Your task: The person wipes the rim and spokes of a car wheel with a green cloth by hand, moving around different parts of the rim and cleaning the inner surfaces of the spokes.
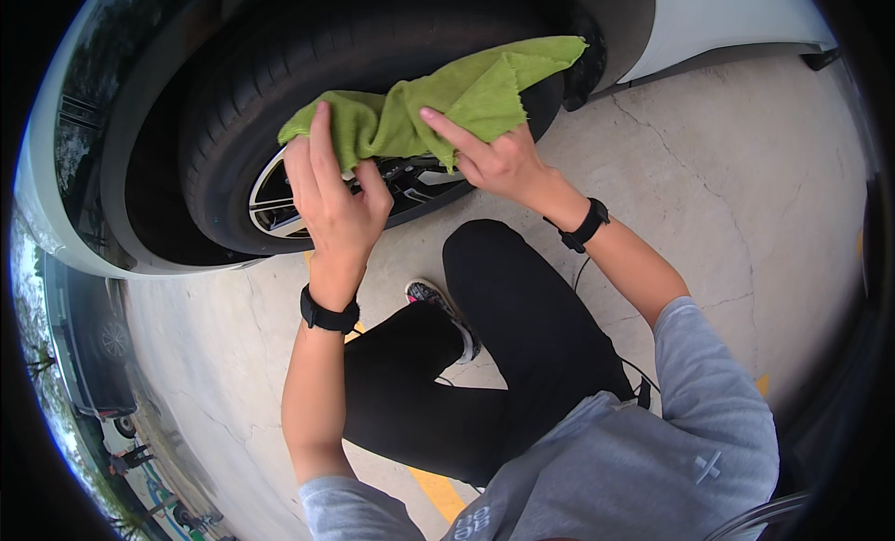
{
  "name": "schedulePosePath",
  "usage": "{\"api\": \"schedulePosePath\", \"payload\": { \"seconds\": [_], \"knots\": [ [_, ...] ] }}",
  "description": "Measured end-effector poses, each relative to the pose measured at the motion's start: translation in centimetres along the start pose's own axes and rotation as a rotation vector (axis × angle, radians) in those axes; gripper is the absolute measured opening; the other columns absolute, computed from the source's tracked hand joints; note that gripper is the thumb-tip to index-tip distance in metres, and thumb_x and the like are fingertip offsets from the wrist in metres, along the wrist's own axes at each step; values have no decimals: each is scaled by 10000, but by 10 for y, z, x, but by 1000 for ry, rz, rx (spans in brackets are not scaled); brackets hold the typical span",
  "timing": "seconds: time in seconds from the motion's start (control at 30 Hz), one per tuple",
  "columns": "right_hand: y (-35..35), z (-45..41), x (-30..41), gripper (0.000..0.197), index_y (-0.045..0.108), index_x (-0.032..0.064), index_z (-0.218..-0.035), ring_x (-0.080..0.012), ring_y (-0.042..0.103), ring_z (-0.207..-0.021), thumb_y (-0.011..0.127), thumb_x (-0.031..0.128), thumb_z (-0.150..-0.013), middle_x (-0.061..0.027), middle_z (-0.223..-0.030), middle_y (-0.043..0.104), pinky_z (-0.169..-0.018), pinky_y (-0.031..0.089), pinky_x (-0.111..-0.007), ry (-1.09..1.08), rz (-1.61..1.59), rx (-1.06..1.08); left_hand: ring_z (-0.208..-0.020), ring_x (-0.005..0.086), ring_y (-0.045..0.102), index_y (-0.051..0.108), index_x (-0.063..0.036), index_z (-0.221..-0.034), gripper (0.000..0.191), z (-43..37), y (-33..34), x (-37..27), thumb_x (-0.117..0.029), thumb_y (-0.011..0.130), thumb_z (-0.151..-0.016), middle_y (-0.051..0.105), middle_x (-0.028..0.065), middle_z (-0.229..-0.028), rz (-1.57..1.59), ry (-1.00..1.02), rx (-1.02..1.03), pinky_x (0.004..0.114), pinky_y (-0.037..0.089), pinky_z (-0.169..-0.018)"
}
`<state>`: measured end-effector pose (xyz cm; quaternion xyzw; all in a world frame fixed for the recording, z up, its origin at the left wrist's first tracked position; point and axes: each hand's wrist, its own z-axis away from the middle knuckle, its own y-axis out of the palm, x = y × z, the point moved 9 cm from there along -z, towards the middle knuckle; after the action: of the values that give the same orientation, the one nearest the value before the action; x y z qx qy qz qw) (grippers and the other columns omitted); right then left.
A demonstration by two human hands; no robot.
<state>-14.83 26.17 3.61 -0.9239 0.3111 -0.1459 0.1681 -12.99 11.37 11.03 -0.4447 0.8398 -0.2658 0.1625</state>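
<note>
A green cloth [412, 114] is stretched between my two hands in front of a car wheel. My left hand [332, 191] grips its left end, with the index finger laid along the fabric. My right hand [503, 156] holds the lower right part, index finger extended over it, while a loose corner spreads to the upper right. Behind the cloth are the black tire [231, 114] and the alloy rim [269, 212], whose upper part the cloth hides. Whether the cloth presses on the tire I cannot tell.
The white car's wheel arch [115, 142] curves around the tire, and its body panel [727, 17] reaches right. Cracked concrete [671, 156] with a yellow painted line [437, 492] lies below my bent knees [482, 261]. Far left are a dark vehicle [87, 338] and a person [129, 460].
</note>
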Motion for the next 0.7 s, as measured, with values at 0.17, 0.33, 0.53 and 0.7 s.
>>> {"api": "schedulePosePath", "payload": {
  "seconds": [0.17, 0.33, 0.53, 0.7],
  "knots": [
    [34, -25, 6, 611, 567, 191, -1356, -229, 647, -922, 628, 60, -762, -54, -1103, 670, -840, 520, -392, -44, -31, 95, -815, 360, 498, 308, 126, -1427, 733, 11, 26, 9, 42, 560, -744, 520, 218, -917, -153, 175, 222, 423, 429, -738],
    [43, 15, -24, 540, 574, 168, -1337, -256, 642, -999, 594, 78, -805, -67, -1151, 650, -880, 519, -380, -1, 7, 96, -1326, 369, 407, 416, 14, -1411, 712, 16, 82, -16, -17, 572, -717, 528, 195, -1288, -99, 222, 430, 474, 351, -1101],
    [24, 73, -50, 499, 563, 15, -1235, -324, 634, -964, 707, 80, -761, -138, -1095, 646, -814, 520, -404, 157, 90, 272, -1336, 355, 405, 393, 15, -1417, 722, 16, 117, -67, 9, 556, -713, 498, 210, -1324, 157, 469, 580, 437, 333, -1126],
    [-16, 55, -20, 647, 474, 21, -1298, -323, 642, -924, 764, 32, -720, -168, -1043, 637, -805, 515, -392, 339, -119, -123, -1096, 410, 578, 478, -21, -1368, 600, -9, 85, -66, 26, 580, -778, 597, 223, -1152, 568, 105, 746, 445, 481, -934]
  ]
}}
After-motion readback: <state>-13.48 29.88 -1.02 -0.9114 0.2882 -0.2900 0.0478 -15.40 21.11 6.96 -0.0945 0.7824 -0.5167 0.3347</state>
